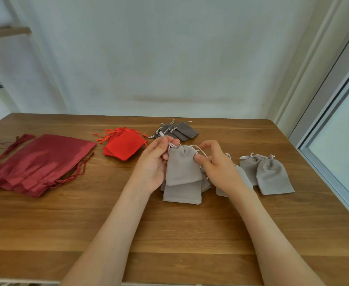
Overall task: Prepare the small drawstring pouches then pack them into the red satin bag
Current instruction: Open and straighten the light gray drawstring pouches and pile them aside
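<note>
Left hand (156, 162) and right hand (217, 165) each pinch a drawstring (200, 149) of the light grey pouch (181, 168), held above stacked grey pouches (181, 194) on the wooden table (169, 234).

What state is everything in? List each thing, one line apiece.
Light grey pouch: held at its top, cords pulled sideways.
Left hand: pinches its left cord.
Right hand: pinches its right cord.
Grey pouches beneath: flat, stacked.
Two grey pouches at right: drawn shut, overlapping.
Dark grey pouches: piled flat.
Red pouches: stacked flat.
Red satin bags: fanned out flat, cords loose.
</note>
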Demonstrator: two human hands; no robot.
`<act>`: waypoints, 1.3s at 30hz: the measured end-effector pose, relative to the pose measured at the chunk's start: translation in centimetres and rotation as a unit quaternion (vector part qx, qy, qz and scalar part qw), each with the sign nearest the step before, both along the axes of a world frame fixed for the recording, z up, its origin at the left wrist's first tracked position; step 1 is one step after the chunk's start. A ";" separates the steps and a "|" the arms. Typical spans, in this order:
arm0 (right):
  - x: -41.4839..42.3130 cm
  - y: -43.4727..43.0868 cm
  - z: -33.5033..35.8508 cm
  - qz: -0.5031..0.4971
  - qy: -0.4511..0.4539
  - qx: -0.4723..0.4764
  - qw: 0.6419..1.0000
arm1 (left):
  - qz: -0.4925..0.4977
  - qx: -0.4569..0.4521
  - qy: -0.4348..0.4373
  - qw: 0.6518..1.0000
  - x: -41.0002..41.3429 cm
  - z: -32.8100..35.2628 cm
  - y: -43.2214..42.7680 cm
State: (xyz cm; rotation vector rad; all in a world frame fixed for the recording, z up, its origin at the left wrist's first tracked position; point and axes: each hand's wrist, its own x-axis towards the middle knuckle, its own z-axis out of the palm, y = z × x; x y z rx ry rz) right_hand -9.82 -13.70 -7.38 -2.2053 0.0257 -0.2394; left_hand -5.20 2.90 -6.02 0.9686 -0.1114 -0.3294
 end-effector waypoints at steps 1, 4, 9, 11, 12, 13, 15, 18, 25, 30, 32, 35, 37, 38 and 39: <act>0.1 -0.1 0.0 0.002 -0.002 -0.002 1.000 | -0.006 -0.023 0.016 1.000 0.1 0.0 0.2; 0.2 -0.3 0.0 0.020 -0.018 0.015 1.000 | -0.031 -0.065 0.038 0.997 0.0 -0.1 0.6; 0.1 -0.3 0.3 0.042 -0.027 0.169 0.984 | -0.054 -0.031 0.000 0.998 0.3 -0.4 0.8; 0.3 -0.2 0.2 0.055 -0.014 0.242 0.969 | -0.040 0.039 -0.038 0.998 0.1 -0.6 0.3; 0.4 -0.1 0.1 0.057 -0.009 0.274 0.960 | -0.032 0.078 -0.054 0.995 -0.2 -0.6 0.0; 0.5 -0.1 0.2 0.057 -0.007 0.297 0.953 | -0.024 0.112 -0.065 0.991 -0.3 -0.7 -0.3; 0.6 0.2 0.1 0.049 -0.007 0.318 0.947 | -0.017 0.153 -0.071 0.985 -0.6 -0.9 -0.7; 0.6 0.7 0.1 0.048 -0.015 0.336 0.941 | -0.007 0.165 -0.067 0.984 -0.5 -1.2 -0.9; 0.2 1.7 0.2 0.126 -0.017 0.348 0.929 | 0.021 0.209 -0.073 0.975 -0.6 -1.5 -1.2; 0.2 2.0 -0.3 0.091 -0.038 0.240 0.966 | 0.051 0.266 -0.116 0.956 -0.9 -1.7 -1.3; 0.2 2.2 -0.3 0.069 -0.051 0.196 0.977 | 0.048 0.308 -0.163 0.936 -1.0 -1.6 -1.4; 0.4 2.4 -0.6 0.030 -0.069 0.142 0.987 | 0.026 0.353 -0.201 0.914 -1.2 -1.5 -1.4; 0.4 2.6 -0.6 0.012 -0.088 0.103 0.991 | 0.004 0.372 -0.209 0.904 -1.3 -1.6 -1.4; 0.3 2.7 -0.7 0.007 -0.100 0.084 0.991 | -0.005 0.385 -0.222 0.896 -1.3 -1.6 -1.5; 0.3 2.8 -0.7 0.002 -0.110 0.070 0.991 | -0.009 0.402 -0.246 0.882 -1.3 -1.6 -1.5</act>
